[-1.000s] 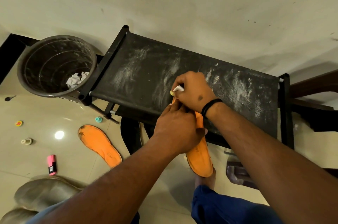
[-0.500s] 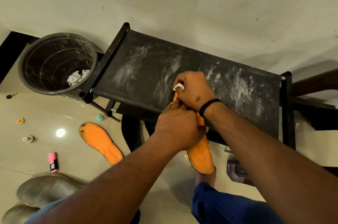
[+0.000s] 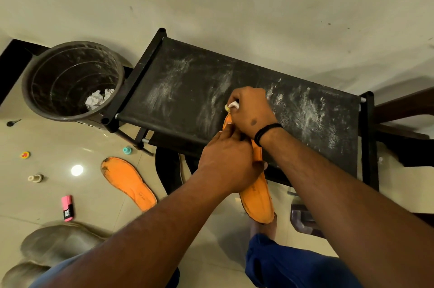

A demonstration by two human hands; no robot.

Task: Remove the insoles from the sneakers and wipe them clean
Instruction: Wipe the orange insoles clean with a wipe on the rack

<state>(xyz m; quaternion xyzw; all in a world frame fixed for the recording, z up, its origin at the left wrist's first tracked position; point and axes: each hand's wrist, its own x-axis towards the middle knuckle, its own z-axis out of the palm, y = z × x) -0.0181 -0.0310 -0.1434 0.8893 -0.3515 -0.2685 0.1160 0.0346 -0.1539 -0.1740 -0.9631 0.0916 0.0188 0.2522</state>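
A person looks down at a dusty black fabric rack [image 3: 246, 99] standing against a pale wall. Over the rack's near edge, the left hand [image 3: 229, 165] grips an orange insole [image 3: 257, 200] around its middle, fingers curled about it, likely to brace it so it does not bend away while it is wiped. The insole's far tip rests toward the rack top and its near end hangs past the rack's front edge, above the person's foot. The right hand [image 3: 250, 111], with a black band at the wrist, is closed around a small white wipe [image 3: 233, 105] and presses it at the insole's far tip; this appears to be the cleaning stroke itself.

A second orange insole [image 3: 128, 182] lies flat on the tiled floor, left of the rack's front, dark smudges visible at its far end; whether it has been wiped cannot be told. A dark bin [image 3: 72, 81] sits touching the rack's left end, with crumpled white paper inside, probably there to receive used wipes. A dark shoe [image 3: 169, 170] stands under the rack's front edge.
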